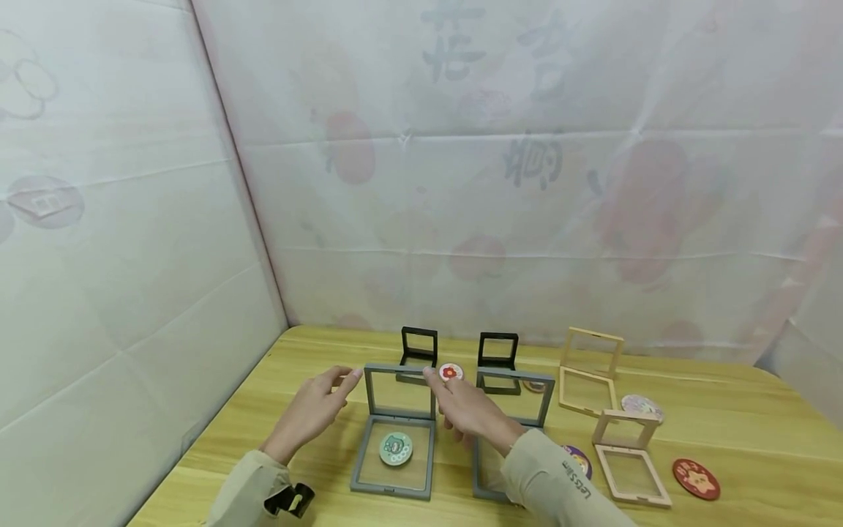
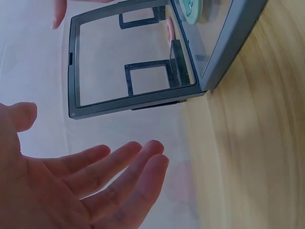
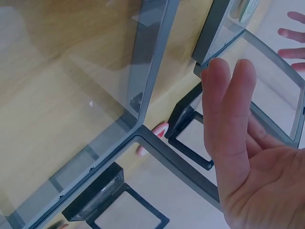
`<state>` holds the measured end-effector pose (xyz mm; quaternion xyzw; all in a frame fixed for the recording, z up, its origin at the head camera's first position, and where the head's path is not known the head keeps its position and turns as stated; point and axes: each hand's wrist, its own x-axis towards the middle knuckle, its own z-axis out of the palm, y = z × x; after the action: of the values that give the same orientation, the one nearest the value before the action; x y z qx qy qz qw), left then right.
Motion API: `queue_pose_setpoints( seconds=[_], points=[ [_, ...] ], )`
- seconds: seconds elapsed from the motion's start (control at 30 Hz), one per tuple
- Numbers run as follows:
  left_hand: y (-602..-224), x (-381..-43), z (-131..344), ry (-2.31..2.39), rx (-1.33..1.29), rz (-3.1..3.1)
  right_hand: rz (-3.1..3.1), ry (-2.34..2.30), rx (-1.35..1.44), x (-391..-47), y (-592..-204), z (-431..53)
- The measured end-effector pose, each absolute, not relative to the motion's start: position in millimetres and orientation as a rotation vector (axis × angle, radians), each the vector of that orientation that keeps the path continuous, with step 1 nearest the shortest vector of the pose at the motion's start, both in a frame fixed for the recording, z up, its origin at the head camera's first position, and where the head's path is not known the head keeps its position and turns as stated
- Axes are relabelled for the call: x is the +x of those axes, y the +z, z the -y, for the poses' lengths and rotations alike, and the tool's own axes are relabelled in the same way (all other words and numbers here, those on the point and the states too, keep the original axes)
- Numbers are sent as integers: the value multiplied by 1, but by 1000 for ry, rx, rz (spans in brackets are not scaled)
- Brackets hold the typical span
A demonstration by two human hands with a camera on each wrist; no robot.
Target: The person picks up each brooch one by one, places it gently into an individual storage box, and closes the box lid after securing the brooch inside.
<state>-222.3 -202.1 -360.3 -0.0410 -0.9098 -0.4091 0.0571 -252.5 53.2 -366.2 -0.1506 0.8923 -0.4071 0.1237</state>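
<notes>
A grey display frame [image 1: 390,491] with a clear film lies unfolded on the table, lid upright. On its lower film rests a round green badge [image 1: 395,448] with a cartoon figure. My left hand [image 1: 312,410] hovers to the left of the lid, fingers apart and holding nothing; in the left wrist view its palm [image 2: 90,186] shows. Over the lid's upper right corner reaches my right hand [image 1: 470,410], its fingers fairly straight in the right wrist view. Beside it stands a second grey frame [image 1: 548,402], also unfolded, partly hidden by my right forearm.
Behind are two small black frames [image 1: 419,331] and a red-flower badge [image 1: 450,372]. To the right stand a yellow frame [image 1: 596,333] and a beige frame [image 1: 635,498], with pale [image 1: 642,408], purple [image 1: 579,461] and red badges [image 1: 696,479]. White cloth [image 1: 421,197] hangs around the table.
</notes>
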Motion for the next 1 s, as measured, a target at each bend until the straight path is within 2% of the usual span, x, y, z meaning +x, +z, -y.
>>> queue_pose_setpoints(
  seconds=[0.43, 1.0],
  points=[
    [-365, -229, 200, -1447, -58, 2786, -2607, -1182, -380, -254, -373, -50],
    [-367, -239, 196, -1497, -30, 2849, -2517, -1255, -260, -261, -370, -51]
  ],
)
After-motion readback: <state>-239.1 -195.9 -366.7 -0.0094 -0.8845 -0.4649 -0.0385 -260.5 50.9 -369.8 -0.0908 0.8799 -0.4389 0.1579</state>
